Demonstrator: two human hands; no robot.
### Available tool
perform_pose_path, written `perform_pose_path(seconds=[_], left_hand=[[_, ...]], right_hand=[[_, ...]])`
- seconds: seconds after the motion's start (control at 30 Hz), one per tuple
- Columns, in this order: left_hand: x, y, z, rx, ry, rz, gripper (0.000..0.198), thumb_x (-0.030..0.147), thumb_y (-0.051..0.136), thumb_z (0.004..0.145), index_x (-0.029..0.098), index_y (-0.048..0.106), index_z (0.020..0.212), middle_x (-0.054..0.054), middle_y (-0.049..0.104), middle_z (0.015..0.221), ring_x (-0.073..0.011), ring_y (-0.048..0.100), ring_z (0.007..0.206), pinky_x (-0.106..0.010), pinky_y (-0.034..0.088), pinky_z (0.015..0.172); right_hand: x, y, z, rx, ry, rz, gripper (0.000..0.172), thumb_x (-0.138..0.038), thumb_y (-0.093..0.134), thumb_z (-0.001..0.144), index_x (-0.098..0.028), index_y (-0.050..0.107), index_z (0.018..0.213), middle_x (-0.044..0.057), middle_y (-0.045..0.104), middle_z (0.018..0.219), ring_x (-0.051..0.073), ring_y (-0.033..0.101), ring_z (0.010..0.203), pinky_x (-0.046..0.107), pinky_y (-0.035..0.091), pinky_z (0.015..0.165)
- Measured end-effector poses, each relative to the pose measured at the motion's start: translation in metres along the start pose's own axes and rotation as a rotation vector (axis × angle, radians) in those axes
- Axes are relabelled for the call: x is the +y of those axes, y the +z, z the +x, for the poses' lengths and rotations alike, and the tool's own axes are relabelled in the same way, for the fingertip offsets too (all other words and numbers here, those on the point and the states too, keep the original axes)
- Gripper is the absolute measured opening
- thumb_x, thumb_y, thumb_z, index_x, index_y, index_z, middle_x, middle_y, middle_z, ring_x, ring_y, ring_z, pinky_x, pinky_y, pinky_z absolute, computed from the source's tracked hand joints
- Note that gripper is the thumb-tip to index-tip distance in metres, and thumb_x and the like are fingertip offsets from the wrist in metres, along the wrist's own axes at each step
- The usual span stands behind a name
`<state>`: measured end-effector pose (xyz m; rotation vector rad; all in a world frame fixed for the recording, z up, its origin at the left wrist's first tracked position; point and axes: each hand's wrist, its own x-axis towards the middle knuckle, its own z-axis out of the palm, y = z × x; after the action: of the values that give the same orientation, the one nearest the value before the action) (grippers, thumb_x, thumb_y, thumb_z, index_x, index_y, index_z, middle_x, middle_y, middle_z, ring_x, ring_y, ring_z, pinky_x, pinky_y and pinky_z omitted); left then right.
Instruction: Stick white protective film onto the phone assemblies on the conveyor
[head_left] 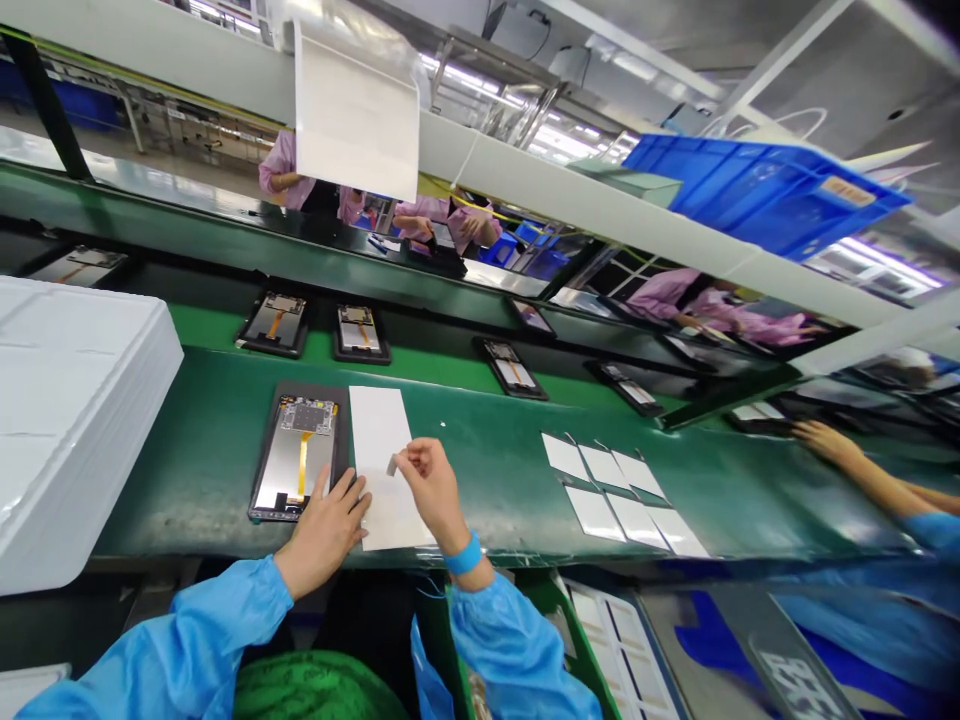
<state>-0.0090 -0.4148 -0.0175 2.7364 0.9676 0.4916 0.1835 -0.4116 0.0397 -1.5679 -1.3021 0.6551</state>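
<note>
My left hand (328, 520) lies with spread fingers across the lower right edge of an opened tablet (283, 462) and the left side of a white sheet (380, 420). The tablet shows its circuit board at the top and an orange ribbon cable down the middle. Over the sheet, my right hand (433, 487) pinches a small grey strip (391, 466) between thumb and fingertips. Whether the strip still touches the sheet I cannot tell. A blue band circles my right wrist.
White rectangular pieces (604, 468) lie in two rows on the green bench to the right. White stacked trays (82, 420) stand at the left. Several opened tablets (360, 330) sit on the line behind. A co-worker's hand (825, 440) reaches in at far right. A blue bin (750, 190) rests overhead.
</note>
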Motion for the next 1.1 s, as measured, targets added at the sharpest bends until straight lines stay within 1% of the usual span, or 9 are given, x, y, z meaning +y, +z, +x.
perform_pose_path(seconds=[0.1,0.2,0.33,0.43,0.5,0.63,0.9,1.03,1.1], left_hand=[[-0.005,-0.014,-0.006,0.05,0.029,-0.027,0.042,0.029,0.052,0.095,0.02,0.054,0.136,-0.012,0.054,0.144,-0.03,0.04,0.141,-0.06,0.021,0.119],[-0.025,-0.036,-0.018,0.149,-0.009,-0.014,0.039,0.017,0.044,0.095,0.019,0.057,0.132,-0.012,0.057,0.14,-0.0264,0.042,0.138,-0.056,0.02,0.12],[-0.07,-0.056,-0.036,0.194,-0.184,0.06,0.043,0.006,0.041,0.09,0.018,0.061,0.126,-0.012,0.061,0.131,-0.0265,0.048,0.129,-0.055,0.026,0.117],[-0.096,-0.057,-0.041,0.186,-0.244,0.115,0.043,0.003,0.041,0.089,0.016,0.061,0.125,-0.013,0.06,0.131,-0.0287,0.047,0.127,-0.057,0.029,0.114],[-0.105,-0.054,-0.041,0.174,-0.251,0.132,0.043,0.003,0.041,0.089,0.016,0.061,0.126,-0.013,0.059,0.133,-0.0292,0.046,0.127,-0.057,0.028,0.114],[-0.108,-0.05,-0.037,0.173,-0.248,0.14,0.045,0.004,0.041,0.089,0.017,0.058,0.129,-0.012,0.056,0.136,-0.0286,0.045,0.128,-0.056,0.028,0.114],[-0.112,-0.05,-0.024,0.167,-0.247,0.181,0.046,0.006,0.04,0.092,0.02,0.055,0.133,-0.013,0.054,0.136,-0.0286,0.044,0.127,-0.055,0.029,0.112],[-0.108,-0.055,-0.015,0.152,-0.251,0.214,0.041,0.009,0.041,0.093,0.019,0.057,0.129,-0.012,0.057,0.13,-0.0279,0.046,0.121,-0.053,0.031,0.109],[-0.105,-0.057,-0.011,0.148,-0.241,0.234,0.036,0.011,0.042,0.094,0.018,0.058,0.125,-0.012,0.058,0.125,-0.0278,0.047,0.118,-0.051,0.035,0.104]], right_hand=[[-0.023,0.025,0.024,-0.054,0.035,0.17,0.027,-0.033,0.067,0.079,-0.022,0.05,0.097,-0.001,0.066,0.077,0.016,0.064,0.072,0.029,0.05,0.072],[-0.031,0.07,0.046,-0.097,0.059,0.187,0.026,-0.031,0.067,0.075,-0.023,0.05,0.091,-0.002,0.065,0.074,0.015,0.064,0.07,0.029,0.05,0.07],[-0.021,0.128,0.059,-0.138,0.103,0.162,0.023,-0.029,0.065,0.071,-0.024,0.049,0.087,-0.004,0.063,0.07,0.015,0.063,0.066,0.028,0.051,0.066],[-0.008,0.154,0.062,-0.138,0.139,0.081,0.022,-0.029,0.064,0.072,-0.025,0.048,0.086,-0.006,0.063,0.069,0.016,0.064,0.064,0.028,0.052,0.064],[-0.001,0.162,0.064,-0.129,0.145,0.021,0.021,-0.03,0.064,0.073,-0.025,0.049,0.087,-0.006,0.064,0.07,0.016,0.065,0.067,0.029,0.052,0.066],[0.002,0.167,0.066,-0.109,0.145,-0.092,0.019,-0.028,0.064,0.074,-0.025,0.049,0.085,-0.005,0.066,0.073,0.017,0.067,0.071,0.029,0.052,0.069],[-0.007,0.168,0.065,-0.12,0.131,-0.243,0.015,-0.028,0.064,0.077,-0.025,0.05,0.083,-0.004,0.068,0.075,0.017,0.067,0.071,0.029,0.05,0.069],[-0.008,0.166,0.065,-0.137,0.099,-0.289,0.013,-0.024,0.063,0.079,-0.025,0.052,0.086,-0.003,0.067,0.076,0.017,0.067,0.074,0.029,0.05,0.071],[-0.01,0.162,0.066,-0.16,0.047,-0.306,0.011,-0.023,0.061,0.081,-0.024,0.054,0.088,-0.002,0.066,0.078,0.017,0.066,0.074,0.03,0.051,0.072]])
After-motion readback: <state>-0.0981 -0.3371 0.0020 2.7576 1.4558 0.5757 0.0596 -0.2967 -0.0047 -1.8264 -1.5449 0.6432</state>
